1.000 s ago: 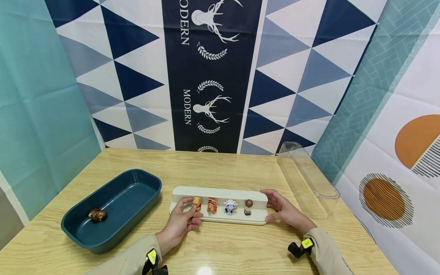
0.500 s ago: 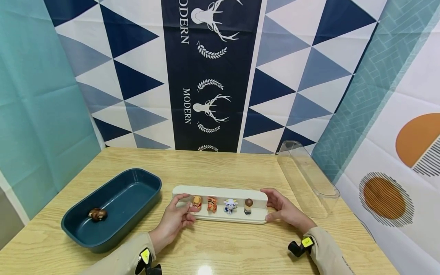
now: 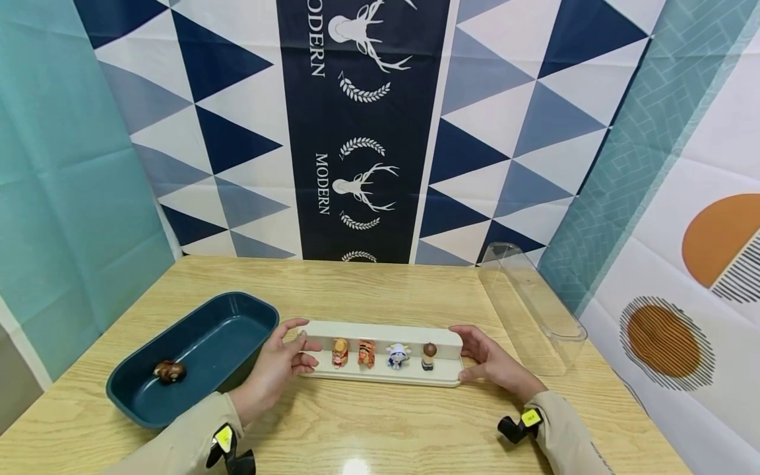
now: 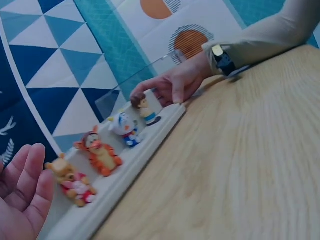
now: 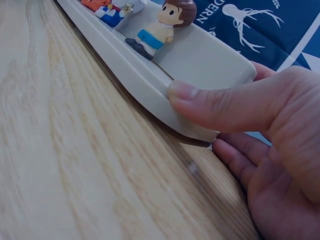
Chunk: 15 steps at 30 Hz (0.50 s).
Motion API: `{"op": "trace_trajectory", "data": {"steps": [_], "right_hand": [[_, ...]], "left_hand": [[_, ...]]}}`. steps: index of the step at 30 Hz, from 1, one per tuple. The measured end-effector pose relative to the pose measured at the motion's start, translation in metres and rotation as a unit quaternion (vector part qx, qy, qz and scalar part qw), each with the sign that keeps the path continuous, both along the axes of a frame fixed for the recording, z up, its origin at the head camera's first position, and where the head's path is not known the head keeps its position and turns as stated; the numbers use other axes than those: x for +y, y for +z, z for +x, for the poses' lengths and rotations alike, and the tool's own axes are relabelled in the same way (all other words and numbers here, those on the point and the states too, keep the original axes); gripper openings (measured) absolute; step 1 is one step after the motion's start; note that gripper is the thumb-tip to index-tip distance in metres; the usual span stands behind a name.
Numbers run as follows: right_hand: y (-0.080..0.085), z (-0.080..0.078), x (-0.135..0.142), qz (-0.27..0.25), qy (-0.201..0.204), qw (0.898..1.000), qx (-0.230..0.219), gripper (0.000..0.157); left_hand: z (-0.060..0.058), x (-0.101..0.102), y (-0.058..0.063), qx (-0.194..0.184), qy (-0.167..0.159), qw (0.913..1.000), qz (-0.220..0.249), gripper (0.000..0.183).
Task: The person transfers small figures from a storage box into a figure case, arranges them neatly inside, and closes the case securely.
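The left hand (image 3: pixel 274 368) has drawn off the toy bear (image 3: pixel 340 353) towards the white stand's (image 3: pixel 380 332) nine o'clock end, fingers loosely parted; whether they touch it I can't tell. The right hand (image 3: pixel 489 363) pinches the three o'clock end of the stand, which sits on the tabletop (image 3: pixel 415 429), a blue tub (image 3: pixel 228 333) at its nine o'clock.

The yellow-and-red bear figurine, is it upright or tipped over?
Upright: the yellow-and-red bear figurine sits head up on the long cream plastic stand.
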State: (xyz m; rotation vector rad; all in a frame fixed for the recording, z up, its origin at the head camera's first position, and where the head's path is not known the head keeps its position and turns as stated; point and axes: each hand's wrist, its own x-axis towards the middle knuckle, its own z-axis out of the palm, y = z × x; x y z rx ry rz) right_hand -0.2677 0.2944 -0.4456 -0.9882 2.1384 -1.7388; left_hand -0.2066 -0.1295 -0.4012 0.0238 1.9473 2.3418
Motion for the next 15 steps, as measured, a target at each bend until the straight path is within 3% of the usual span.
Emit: {"op": "trace_trajectory", "data": {"steps": [8,15], "right_hand": [[0.000,0.000,-0.001,-0.004,0.001,1.000,-0.001,0.086],[-0.001,0.000,0.001,-0.006,0.009,1.000,0.002,0.087]], "left_hand": [[0.000,-0.024,0.032,0.043,-0.012,0.9972,-0.061,0.034],[-0.006,-0.046,0.050,0.117,-0.005,0.9817,-0.150,0.034]]}}
